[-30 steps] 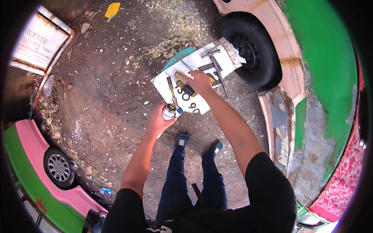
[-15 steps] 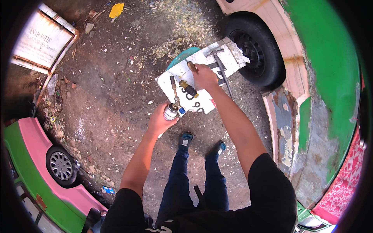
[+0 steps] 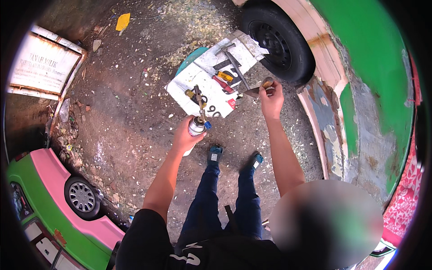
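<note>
My left hand (image 3: 182, 136) is wrapped round the gas can of a blowtorch (image 3: 197, 127). Its brass and dark nozzle points away from me, over the near edge of a white board (image 3: 177, 95); no flame shows. To the right of the board, my right hand (image 3: 272, 102) grips the wooden handle of a scraper (image 3: 253, 92), its flat blade pointing left. A hammer (image 3: 234, 60), a yellow-handled tool (image 3: 224, 76) and a red-handled tool (image 3: 222, 84) lie on the board. Another yellow handle (image 3: 189, 93) is partly behind the nozzle.
The board rests on a round teal surface (image 3: 191, 59). Beyond it on the right stands a green and pink vehicle with a black wheel (image 3: 288, 58) and patchy grey bodywork (image 3: 366, 153). Another green and pink car (image 3: 54, 180) is at the left, below a rusty-framed sign (image 3: 45, 67).
My right hand has come off the board to the right and toward me, carrying the scraper. The red and yellow handles now show. My left hand still holds the blowtorch in nearly the same place.
</note>
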`<state>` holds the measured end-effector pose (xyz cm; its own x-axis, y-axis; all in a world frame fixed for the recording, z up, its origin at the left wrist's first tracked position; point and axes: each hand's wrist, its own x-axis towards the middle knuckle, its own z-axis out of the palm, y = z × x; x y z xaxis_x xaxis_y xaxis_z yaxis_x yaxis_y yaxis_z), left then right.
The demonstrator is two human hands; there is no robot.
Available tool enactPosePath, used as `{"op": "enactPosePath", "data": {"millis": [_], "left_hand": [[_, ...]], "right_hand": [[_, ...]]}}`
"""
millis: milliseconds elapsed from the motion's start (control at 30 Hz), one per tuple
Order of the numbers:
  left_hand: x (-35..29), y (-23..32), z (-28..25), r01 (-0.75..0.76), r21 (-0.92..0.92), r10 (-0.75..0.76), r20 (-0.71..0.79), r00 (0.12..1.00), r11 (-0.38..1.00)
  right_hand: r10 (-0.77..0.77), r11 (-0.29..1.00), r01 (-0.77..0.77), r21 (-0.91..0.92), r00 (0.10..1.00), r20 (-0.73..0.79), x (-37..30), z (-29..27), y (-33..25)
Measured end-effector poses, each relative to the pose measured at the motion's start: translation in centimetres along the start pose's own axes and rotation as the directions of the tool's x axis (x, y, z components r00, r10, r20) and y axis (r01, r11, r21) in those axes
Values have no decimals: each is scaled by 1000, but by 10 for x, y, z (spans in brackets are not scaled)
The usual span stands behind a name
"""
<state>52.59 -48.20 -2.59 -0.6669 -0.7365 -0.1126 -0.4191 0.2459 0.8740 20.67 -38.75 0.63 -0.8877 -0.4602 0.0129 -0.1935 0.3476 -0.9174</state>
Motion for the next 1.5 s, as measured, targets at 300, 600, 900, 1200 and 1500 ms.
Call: {"op": "enactPosePath", "data": {"millis": [300,600,900,1200,1500], "left_hand": [[-1,49,31,116,-87,-100,170,980,989],[5,131,121,-120,-126,162,410,898,985],[-10,258,299,-257,-312,404,700,589,915],[-53,334,458,-347,-280,421,787,452,895],[-59,371,513,-295,-266,382,797,468,918]], "right_hand": [[349,793,-253,555,934,-73,-34,-117,35],[607,290,-141,947,792,-68,-128,-294,85],[672,225,17,974,721,-168,-243,-461,105],[733,493,-229,839,628,-260,-272,-574,138],[667,683,-365,633,664,-337,-243,-636,167]]}}
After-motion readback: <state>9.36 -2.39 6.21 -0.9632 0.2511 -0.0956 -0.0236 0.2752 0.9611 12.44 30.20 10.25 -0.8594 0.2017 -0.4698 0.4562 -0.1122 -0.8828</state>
